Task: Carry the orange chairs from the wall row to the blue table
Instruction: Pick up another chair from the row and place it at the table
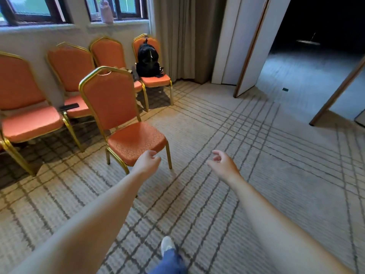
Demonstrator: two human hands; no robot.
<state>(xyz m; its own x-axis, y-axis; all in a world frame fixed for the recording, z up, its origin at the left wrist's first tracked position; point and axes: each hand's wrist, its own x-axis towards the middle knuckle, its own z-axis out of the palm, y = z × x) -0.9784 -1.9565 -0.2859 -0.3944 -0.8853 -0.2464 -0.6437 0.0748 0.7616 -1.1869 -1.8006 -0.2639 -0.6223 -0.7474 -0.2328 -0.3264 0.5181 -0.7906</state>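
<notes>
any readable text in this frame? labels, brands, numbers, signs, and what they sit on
None readable.
Pink bottle on the windowsill: blurred, no legible label.
Black backpack: small white mark, too small to read.
Dark phone on a seat: no text shows.
Orange chairs: no print visible.

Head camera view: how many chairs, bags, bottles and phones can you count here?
Orange chairs: 5
Black backpack: 1
Pink bottle: 1
Black phone: 1
Total: 8
</notes>
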